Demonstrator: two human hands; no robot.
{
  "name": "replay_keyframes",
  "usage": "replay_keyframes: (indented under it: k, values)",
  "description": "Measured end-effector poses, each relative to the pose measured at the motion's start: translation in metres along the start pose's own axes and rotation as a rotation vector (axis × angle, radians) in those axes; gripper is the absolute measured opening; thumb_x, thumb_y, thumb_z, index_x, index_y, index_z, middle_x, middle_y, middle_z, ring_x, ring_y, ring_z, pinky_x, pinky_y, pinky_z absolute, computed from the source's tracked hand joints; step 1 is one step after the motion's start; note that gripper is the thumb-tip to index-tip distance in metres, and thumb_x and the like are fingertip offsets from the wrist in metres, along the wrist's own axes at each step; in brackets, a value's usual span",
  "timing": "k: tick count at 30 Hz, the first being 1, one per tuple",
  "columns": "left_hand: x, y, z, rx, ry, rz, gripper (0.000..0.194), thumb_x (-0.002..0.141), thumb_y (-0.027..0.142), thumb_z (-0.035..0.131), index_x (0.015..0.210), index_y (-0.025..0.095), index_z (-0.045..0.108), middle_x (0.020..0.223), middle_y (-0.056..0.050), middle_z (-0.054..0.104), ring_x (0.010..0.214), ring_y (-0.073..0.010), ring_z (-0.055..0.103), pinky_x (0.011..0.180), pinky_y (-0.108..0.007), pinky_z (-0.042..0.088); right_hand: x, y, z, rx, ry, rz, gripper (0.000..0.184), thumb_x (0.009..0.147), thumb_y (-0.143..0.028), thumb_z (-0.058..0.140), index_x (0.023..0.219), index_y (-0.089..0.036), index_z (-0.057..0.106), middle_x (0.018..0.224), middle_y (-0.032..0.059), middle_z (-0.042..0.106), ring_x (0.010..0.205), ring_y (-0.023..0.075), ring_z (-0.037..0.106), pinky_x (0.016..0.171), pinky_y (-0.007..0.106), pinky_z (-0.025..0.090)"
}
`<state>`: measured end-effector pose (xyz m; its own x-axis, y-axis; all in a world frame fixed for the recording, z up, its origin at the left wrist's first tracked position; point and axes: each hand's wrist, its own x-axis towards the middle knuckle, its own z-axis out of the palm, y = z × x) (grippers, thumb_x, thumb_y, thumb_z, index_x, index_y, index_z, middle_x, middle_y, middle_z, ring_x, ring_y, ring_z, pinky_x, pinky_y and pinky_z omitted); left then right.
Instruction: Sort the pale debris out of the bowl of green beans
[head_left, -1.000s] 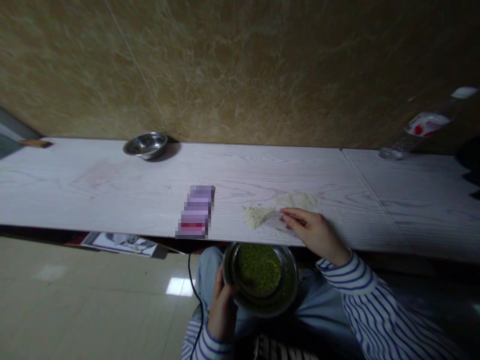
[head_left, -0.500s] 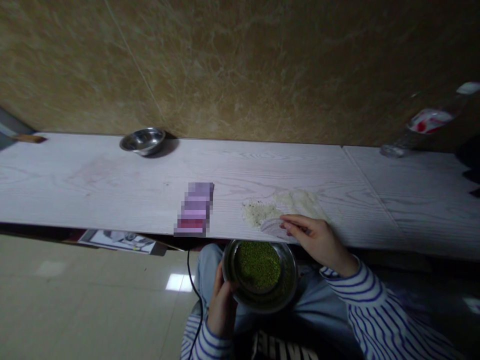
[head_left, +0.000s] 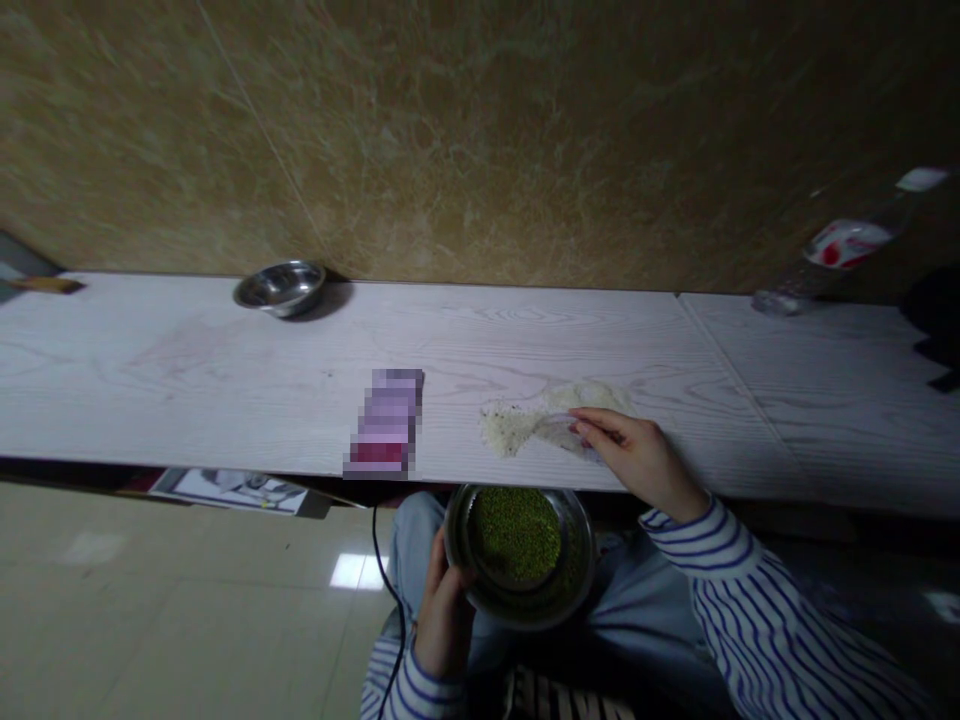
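Note:
My left hand (head_left: 442,605) is closed on the rim of a steel bowl (head_left: 577,590), held over my lap below the table edge. Small green beans (head_left: 517,535), like mung beans, cover its bottom. Over the table, my right hand (head_left: 645,455) pinches a thin, see-through rounded piece (head_left: 556,430), perhaps plastic; its kind is unclear. The piece rests at or just above the white grains, which look like rice. A smaller heap of white grains with dark specks (head_left: 506,430) lies to its left. A larger white heap (head_left: 589,395) lies behind it, partly hidden by my fingers.
A phone-like flat thing (head_left: 386,420), blurred out, lies left of the grains. Farther back stands a small steel bowl (head_left: 281,290). A plastic bottle (head_left: 840,245) stands at the back right by the wall. A black cable (head_left: 386,570) hangs beside my left leg.
My right hand has moved the see-through piece away from the table's front edge, up among the white grains. My left hand and the bowl of beans stay in place.

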<state>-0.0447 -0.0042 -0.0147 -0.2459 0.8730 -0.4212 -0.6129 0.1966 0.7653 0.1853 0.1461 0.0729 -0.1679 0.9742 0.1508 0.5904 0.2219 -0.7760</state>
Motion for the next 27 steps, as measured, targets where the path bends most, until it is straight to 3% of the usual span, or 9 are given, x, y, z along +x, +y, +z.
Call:
replay_keyframes:
  k: [7,17,22,27]
  values:
    - [0.000,-0.002,-0.002,0.012,0.031,-0.027,0.049,0.069,0.026,0.070,0.118,0.032,0.071,0.128,-0.003,0.069,0.128,-0.0325,0.053,0.108,-0.049,0.040,0.002,0.002,-0.003,0.052,0.137,0.058,0.033,0.089,-0.034,0.057,0.111,-0.016,0.074,0.094,0.0115,0.079,0.072,0.0215,0.075,0.069,0.034,0.062]
    - [-0.002,0.000,-0.001,0.011,0.010,-0.023,0.049,0.071,0.028,0.070,0.119,0.036,0.070,0.130,0.001,0.067,0.132,-0.0335,0.049,0.111,-0.050,0.037,0.001,-0.021,0.011,0.055,0.042,0.041,0.034,0.088,-0.030,0.055,0.111,-0.015,0.074,0.095,0.0108,0.079,0.074,0.0208,0.075,0.071,0.034,0.062]
    - [-0.002,-0.002,-0.002,-0.013,0.015,-0.039,0.049,0.071,0.027,0.071,0.119,0.036,0.070,0.129,-0.001,0.067,0.131,-0.0325,0.051,0.110,-0.050,0.037,-0.010,-0.021,0.004,0.060,0.078,0.058,0.031,0.087,-0.031,0.057,0.108,-0.017,0.075,0.092,0.0097,0.079,0.069,0.0199,0.074,0.066,0.032,0.062]
    - [-0.002,-0.003,-0.001,0.020,0.005,-0.041,0.048,0.071,0.028,0.069,0.118,0.035,0.070,0.127,-0.001,0.068,0.129,-0.0335,0.052,0.108,-0.050,0.040,-0.021,-0.016,0.006,0.039,0.018,0.064,0.029,0.088,-0.031,0.059,0.109,-0.020,0.075,0.092,0.0078,0.080,0.069,0.0193,0.074,0.064,0.030,0.061]
